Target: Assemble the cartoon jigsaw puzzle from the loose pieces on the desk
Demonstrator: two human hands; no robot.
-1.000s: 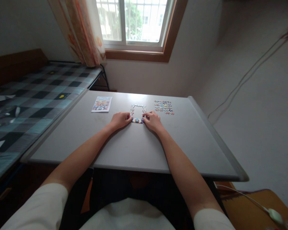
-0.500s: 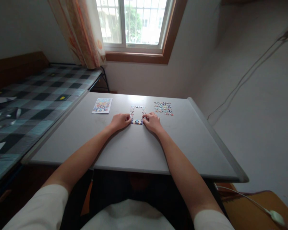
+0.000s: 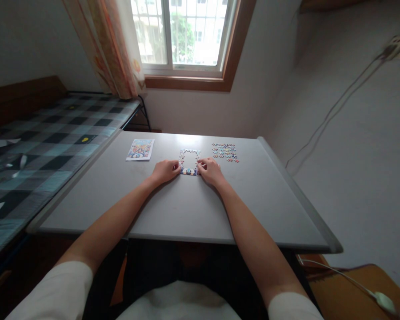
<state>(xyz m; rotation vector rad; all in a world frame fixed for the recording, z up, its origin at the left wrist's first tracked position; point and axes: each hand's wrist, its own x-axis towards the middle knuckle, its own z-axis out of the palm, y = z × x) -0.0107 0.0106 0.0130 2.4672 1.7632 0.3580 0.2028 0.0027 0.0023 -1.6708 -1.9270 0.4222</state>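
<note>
I have both arms stretched forward and converging, the left forearm slanting up to the right, the right forearm up to the left. White short sleeves cover the upper arms; from there down the skin is bare. My left hand is low, back upward, its fingers curled and turned inward. My right hand faces it at about the same height, fingers bent, thumb tucked beneath. The hands stay apart, and I cannot make out whether either set of fingertips meets.
</note>
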